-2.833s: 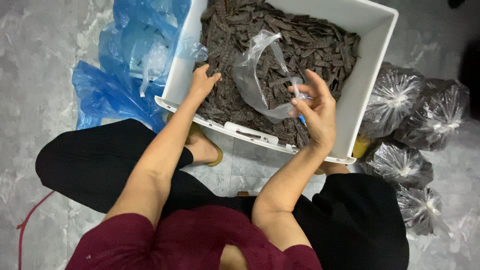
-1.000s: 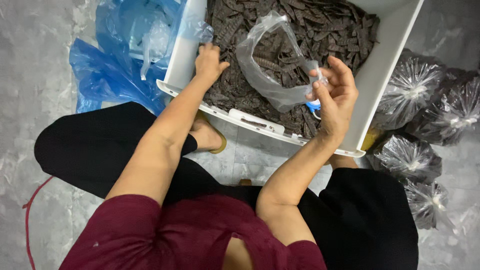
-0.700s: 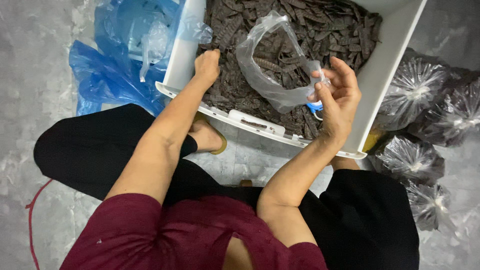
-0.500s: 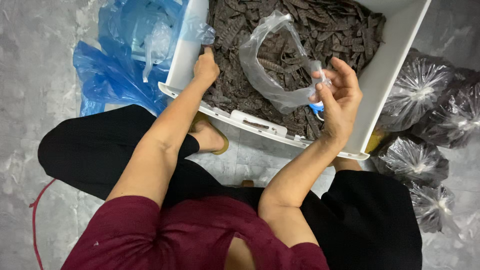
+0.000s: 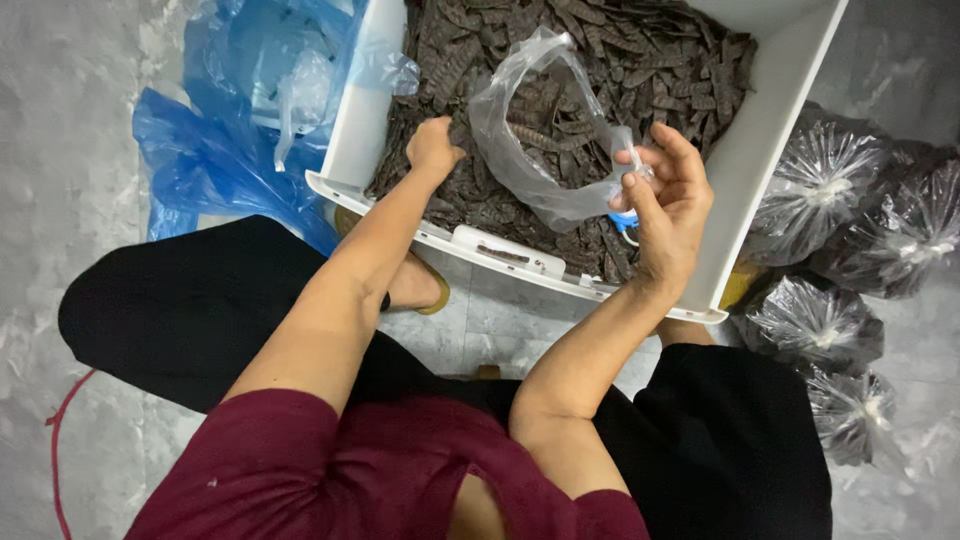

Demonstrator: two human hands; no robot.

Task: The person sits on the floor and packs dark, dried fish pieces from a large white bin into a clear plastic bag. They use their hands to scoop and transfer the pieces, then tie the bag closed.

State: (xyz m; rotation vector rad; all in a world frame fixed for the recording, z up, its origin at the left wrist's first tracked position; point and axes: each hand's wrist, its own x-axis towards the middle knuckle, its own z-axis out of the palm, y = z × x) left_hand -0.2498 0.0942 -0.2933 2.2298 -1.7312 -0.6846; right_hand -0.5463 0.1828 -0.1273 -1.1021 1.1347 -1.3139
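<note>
A seated person's right hand (image 5: pixel 668 195) pinched the rim of a clear bag (image 5: pixel 545 140) above a white bin (image 5: pixel 770 140) of dark strips (image 5: pixel 660 60), while the left hand (image 5: pixel 432 148), on the bin's edge seconds earlier, had dipped in and closed into a fist on strips. Filled bags (image 5: pixel 830 190) crowded the right side and blue plastic (image 5: pixel 230 130) the left, leaving open room only over the bin.

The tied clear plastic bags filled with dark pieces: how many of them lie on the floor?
4, all right of the white plastic bin: one by its wall, one at the frame edge, one below these, one lowest. More may be hidden.
</note>
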